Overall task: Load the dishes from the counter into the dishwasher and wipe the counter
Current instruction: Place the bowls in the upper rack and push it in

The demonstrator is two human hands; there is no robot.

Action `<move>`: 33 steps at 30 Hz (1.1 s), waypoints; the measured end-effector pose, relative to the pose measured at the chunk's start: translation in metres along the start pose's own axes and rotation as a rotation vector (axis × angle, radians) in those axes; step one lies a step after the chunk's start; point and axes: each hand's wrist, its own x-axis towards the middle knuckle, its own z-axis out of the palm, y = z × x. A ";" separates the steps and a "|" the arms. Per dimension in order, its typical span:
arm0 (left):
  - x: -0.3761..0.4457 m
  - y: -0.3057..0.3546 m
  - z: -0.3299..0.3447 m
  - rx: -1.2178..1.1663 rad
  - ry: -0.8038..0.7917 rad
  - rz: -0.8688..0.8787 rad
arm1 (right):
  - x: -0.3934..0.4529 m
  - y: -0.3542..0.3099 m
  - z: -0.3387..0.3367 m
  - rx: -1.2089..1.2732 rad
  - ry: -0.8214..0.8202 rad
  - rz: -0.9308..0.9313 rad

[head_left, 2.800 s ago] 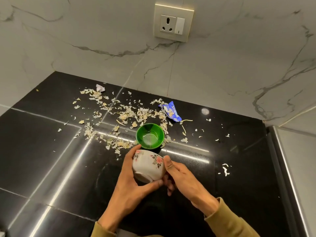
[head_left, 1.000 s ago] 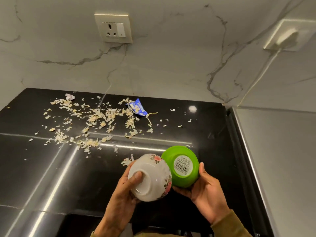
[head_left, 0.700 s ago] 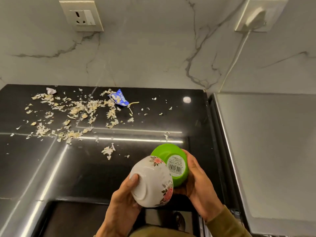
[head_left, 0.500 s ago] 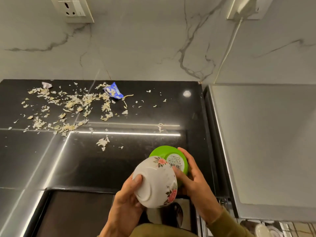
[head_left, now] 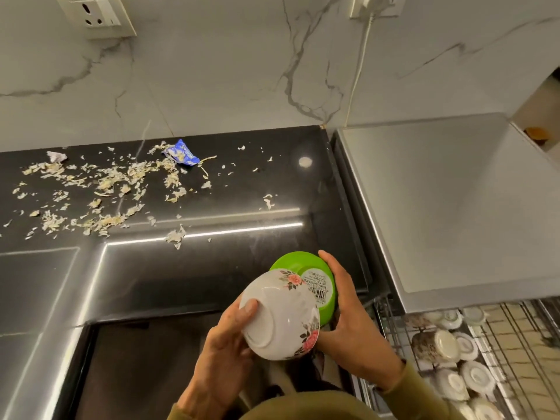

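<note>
Bowls in transit, both tipped base-up above the counter's front edge: left hand grips the white bowl, thumb on its base; right hand clasps the green bowl just behind, the two touching. Recommended: carry them right and down to the rack, keep them apart, and seat each mouth-down in a free slot among the crockery already there. Black counter carries scattered peelings and a blue wrapper, wiping outstanding. Marble wall behind; socket upper left.
</note>
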 end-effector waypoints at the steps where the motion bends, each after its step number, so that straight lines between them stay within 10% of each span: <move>1: -0.006 -0.003 -0.004 -0.002 -0.009 -0.010 | -0.008 0.000 0.005 -0.017 0.015 -0.004; 22: -0.077 -0.095 0.050 0.174 -0.116 -0.122 | -0.184 -0.006 0.005 0.236 0.417 0.065; 33: -0.133 -0.232 0.151 0.112 -0.082 -0.173 | -0.333 0.043 -0.104 0.862 0.400 0.206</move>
